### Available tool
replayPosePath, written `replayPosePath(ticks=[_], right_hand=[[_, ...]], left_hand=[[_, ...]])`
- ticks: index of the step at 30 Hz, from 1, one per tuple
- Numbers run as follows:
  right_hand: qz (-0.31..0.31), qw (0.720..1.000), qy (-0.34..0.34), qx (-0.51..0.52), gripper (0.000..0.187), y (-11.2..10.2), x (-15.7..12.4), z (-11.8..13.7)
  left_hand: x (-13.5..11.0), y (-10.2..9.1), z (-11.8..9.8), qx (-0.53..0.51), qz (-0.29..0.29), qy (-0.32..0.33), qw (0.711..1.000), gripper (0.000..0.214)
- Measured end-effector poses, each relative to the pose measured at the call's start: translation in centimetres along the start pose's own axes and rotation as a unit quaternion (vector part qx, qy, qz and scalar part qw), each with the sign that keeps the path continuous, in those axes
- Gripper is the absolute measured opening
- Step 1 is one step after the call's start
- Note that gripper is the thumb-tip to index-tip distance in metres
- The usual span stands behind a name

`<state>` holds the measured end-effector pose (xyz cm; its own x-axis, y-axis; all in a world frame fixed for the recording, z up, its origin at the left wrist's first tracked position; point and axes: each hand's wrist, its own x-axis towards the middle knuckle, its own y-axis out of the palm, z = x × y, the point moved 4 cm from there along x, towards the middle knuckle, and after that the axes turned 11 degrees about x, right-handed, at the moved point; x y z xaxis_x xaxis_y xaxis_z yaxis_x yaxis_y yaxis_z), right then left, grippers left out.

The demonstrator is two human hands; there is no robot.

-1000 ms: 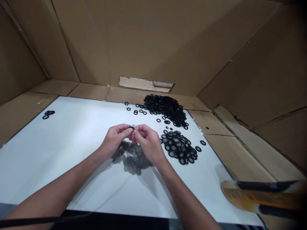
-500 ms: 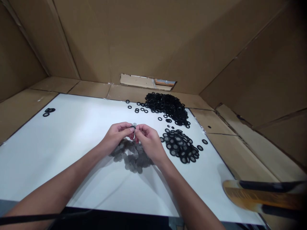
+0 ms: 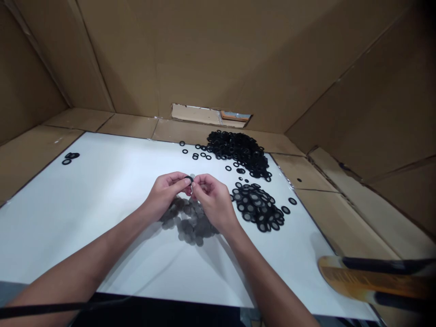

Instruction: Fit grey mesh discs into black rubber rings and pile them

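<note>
Both my hands meet over the middle of the white board. My left hand (image 3: 169,190) pinches a black rubber ring (image 3: 189,178) between thumb and fingers. My right hand (image 3: 211,194) is closed at the ring's right side, its fingertips touching it; whether a grey disc is also between them is hidden. Below the hands lies a loose heap of thin grey discs (image 3: 192,229), partly covered by them. To the right is a pile of black rings with grey discs in them (image 3: 257,206). Farther back sits a larger pile of plain black rings (image 3: 235,147).
Several black rings (image 3: 70,157) lie at the board's far left. Cardboard walls (image 3: 221,54) surround the white board (image 3: 112,181), with a slot (image 3: 197,113) cut in the back one. An orange and black object (image 3: 361,277) juts in at the lower right.
The black ring shows a little more between my fingertips, tilted slightly. Both hands stay in nearly the same place, and the piles look the same.
</note>
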<state>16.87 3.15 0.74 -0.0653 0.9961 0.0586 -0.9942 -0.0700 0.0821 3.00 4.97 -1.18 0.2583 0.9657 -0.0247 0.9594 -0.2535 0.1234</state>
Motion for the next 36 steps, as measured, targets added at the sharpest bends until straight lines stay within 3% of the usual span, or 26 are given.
replayPosePath(ticks=[5, 9, 17, 27, 36], right_hand=[[-0.026, 0.999, 0.009, 0.031, 0.021, 0.47, -0.02, -0.16], [-0.034, 0.998, 0.021, 0.051, 0.021, 0.47, 0.02, -0.14], [0.015, 0.997, 0.038, 0.064, 0.017, 0.47, 0.24, -0.13], [-0.025, 0.999, -0.011, -0.018, 0.016, 0.14, -0.05, -0.15], [-0.04, 0.998, 0.008, 0.042, 0.024, 0.57, 0.01, -0.41]], left_hand=[[0.07, -0.04, 0.32, -0.016, -0.032, 0.01, 0.999, 0.019], [0.13, -0.03, 0.28, -0.002, -0.009, 0.0, 1.0, 0.018], [0.07, 0.1, 0.22, 0.004, 0.034, -0.005, 0.999, 0.017], [0.07, 0.2, 0.31, -0.004, -0.015, -0.001, 1.0, 0.012], [-0.01, 0.24, 0.46, -0.017, -0.031, 0.008, 0.999, 0.019]])
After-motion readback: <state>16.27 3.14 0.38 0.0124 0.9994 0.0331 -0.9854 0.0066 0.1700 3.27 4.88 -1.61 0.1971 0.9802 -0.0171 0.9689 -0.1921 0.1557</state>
